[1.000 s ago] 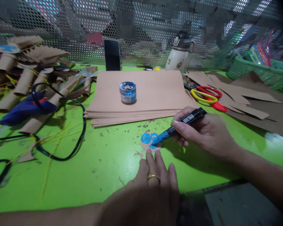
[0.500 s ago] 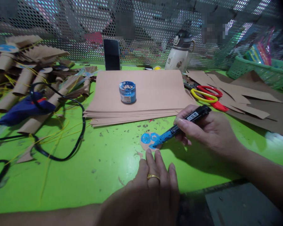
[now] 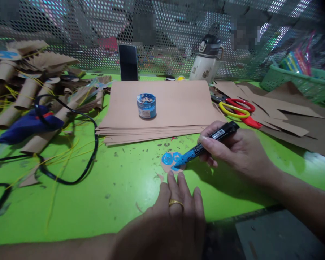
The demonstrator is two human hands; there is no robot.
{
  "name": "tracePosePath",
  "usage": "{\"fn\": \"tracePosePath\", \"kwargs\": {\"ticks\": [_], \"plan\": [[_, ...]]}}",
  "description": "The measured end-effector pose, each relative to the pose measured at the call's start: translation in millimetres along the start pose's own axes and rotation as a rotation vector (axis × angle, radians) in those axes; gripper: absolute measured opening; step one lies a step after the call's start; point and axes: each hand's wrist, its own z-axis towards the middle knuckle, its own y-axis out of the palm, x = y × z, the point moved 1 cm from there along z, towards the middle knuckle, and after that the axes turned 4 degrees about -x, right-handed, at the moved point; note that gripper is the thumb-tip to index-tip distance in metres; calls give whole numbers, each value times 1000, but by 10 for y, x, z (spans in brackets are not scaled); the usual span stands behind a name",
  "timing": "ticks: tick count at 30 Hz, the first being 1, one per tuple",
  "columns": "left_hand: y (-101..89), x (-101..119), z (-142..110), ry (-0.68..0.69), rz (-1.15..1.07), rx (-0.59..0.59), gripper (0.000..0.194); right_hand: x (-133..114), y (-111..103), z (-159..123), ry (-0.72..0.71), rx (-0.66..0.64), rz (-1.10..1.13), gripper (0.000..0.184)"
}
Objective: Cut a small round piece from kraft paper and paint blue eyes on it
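A small round disc of brown card [image 3: 166, 168] lies on the green table, with blue painted shapes on it. My right hand [image 3: 230, 148] grips a black marker [image 3: 219, 134] whose lower end is coated in blue paint, and its tip touches the disc. Flat on the table, my left hand [image 3: 176, 213] has its fingers stretched out, two fingertips at the disc's near edge; a gold ring is on one finger. Beyond the hands, an open jar of blue paint [image 3: 146, 110] stands on a stack of brown paper [image 3: 178, 97].
Red and yellow scissors [image 3: 237, 108] lie right of the stack, beside cut card pieces [image 3: 284, 112] and a green basket [image 3: 295, 79]. Behind stand a phone [image 3: 128, 63] and a bottle [image 3: 204, 65]. To the left are a blue glue gun [image 3: 29, 126], its black cord, and cardboard tubes [image 3: 24, 95].
The marker and my right hand have shifted slightly left. My left hand stays in place.
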Motion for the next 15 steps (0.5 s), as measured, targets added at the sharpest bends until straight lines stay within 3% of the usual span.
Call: {"fn": "tracePosePath", "kwargs": {"ticks": [15], "plan": [[-45, -21, 7, -22, -45, -58, 39, -30, -17, -9, -22, 5, -47, 18]]}}
